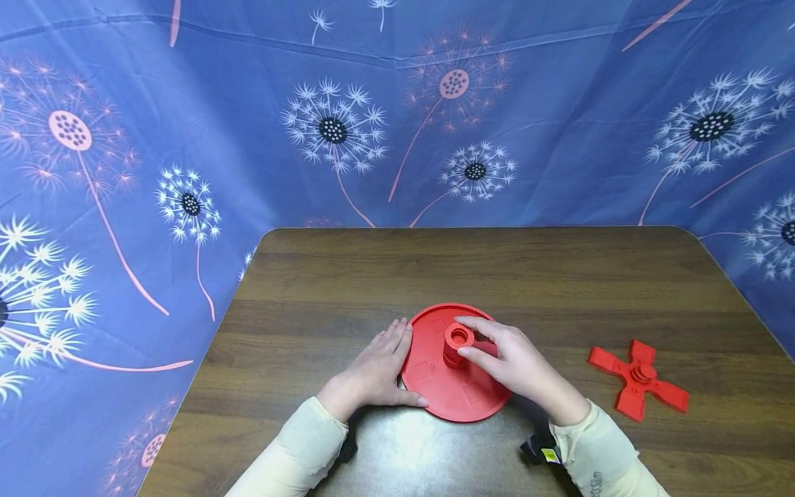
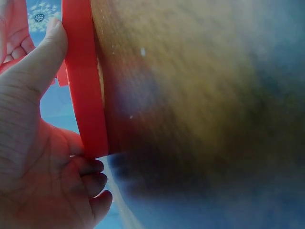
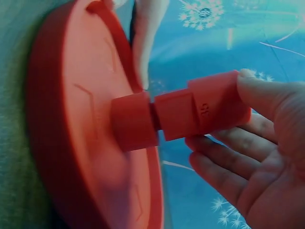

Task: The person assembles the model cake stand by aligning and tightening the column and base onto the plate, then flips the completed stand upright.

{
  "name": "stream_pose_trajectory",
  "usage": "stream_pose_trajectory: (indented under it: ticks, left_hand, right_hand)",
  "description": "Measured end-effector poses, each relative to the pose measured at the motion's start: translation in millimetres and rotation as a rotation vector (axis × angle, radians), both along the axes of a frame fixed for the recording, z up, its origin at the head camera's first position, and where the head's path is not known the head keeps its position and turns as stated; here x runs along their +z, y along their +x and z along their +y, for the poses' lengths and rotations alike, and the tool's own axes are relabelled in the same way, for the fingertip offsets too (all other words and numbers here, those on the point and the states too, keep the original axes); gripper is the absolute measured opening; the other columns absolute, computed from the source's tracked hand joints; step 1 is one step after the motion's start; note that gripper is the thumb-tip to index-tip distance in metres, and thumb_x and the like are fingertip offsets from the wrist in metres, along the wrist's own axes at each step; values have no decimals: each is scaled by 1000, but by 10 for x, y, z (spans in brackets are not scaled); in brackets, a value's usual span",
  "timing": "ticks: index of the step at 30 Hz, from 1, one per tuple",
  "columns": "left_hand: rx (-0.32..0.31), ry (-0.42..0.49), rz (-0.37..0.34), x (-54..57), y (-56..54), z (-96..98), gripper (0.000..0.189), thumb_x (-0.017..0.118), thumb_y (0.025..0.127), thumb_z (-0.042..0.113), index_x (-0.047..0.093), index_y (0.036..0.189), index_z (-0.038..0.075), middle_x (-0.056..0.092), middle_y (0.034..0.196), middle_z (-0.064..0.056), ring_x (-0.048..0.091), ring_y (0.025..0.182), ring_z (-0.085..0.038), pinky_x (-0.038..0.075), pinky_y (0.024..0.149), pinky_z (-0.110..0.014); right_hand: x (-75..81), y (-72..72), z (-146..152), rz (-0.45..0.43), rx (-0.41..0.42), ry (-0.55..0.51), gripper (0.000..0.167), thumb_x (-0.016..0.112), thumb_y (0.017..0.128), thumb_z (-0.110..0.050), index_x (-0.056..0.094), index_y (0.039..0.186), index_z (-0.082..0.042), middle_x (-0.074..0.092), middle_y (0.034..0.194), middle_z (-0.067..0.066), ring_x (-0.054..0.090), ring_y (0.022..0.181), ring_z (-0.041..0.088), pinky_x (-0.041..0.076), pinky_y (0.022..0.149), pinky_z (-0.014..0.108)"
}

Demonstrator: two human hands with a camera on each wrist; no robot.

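Observation:
A red round plate (image 1: 441,386) with a raised rim lies on the table, rectangular outlines marked on its face. My left hand (image 1: 379,373) rests at its left side, fingers straight along the rim and thumb (image 2: 50,47) against its edge. Over the middle of the plate, my right hand (image 1: 518,355) pinches a red stepped cylinder (image 3: 214,102) between thumb and fingers. That cylinder has a hollow top and small raised marks on its side. Its narrower end lines up with a short red hub (image 3: 136,121) on the plate, and a narrow neck shows between them.
A red cross-shaped piece (image 1: 640,376) with a round knob at its centre lies on the wooden table (image 1: 373,269) to the right. A blue dandelion-print cloth (image 1: 248,103) hangs behind and beside the table. Black wrist straps show under both sleeves.

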State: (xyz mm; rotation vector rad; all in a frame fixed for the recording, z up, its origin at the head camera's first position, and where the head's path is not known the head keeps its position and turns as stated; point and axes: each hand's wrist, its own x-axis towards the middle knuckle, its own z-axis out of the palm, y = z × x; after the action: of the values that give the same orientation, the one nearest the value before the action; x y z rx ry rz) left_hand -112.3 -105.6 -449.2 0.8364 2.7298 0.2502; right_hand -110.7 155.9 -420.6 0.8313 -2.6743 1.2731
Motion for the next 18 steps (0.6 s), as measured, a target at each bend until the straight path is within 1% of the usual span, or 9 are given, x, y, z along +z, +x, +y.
stream_pose_trajectory:
  ticks: [3, 7, 11, 14, 18]
  left_hand:
    - [0, 2, -7, 1, -2, 1, 121, 66, 72, 74, 17, 154, -1, 12, 161, -17, 9, 149, -29, 17, 119, -41]
    - [1, 3, -10, 1, -4, 0, 122, 66, 73, 74, 16, 154, -1, 11, 162, -17, 9, 149, -29, 17, 119, -41]
    - [2, 3, -7, 7, -2, 4, 122, 66, 73, 74, 15, 154, -1, 11, 162, -17, 9, 149, -30, 18, 118, -42]
    - [5, 8, -10, 12, 1, 5, 122, 67, 73, 74, 16, 154, -1, 11, 162, -17, 10, 149, -30, 18, 118, -42]
    - [12, 13, -23, 18, 4, 7, 122, 67, 72, 74, 15, 155, -1, 11, 162, -16, 9, 149, -29, 18, 118, -42]
  right_hand:
    - [-29, 16, -27, -13, -27, -58, 42, 80, 82, -19, 64, 120, -12, 68, 112, -4, 66, 102, 13, 56, 85, 34]
    - [-75, 46, -75, 27, -91, -87, 39, 83, 78, -21, 63, 111, -15, 69, 104, -5, 69, 94, 12, 57, 79, 32]
    - [-113, 78, -134, 105, -189, -62, 42, 87, 72, -25, 61, 103, -14, 70, 97, -4, 71, 85, 14, 59, 73, 32]
    - [-138, 94, -171, 158, -252, -34, 44, 89, 70, -28, 60, 99, -12, 70, 92, -3, 71, 79, 15, 59, 69, 36]
    - [-161, 111, -196, 189, -308, -2, 45, 89, 69, -31, 60, 98, -12, 70, 90, -2, 71, 77, 16, 58, 67, 40]
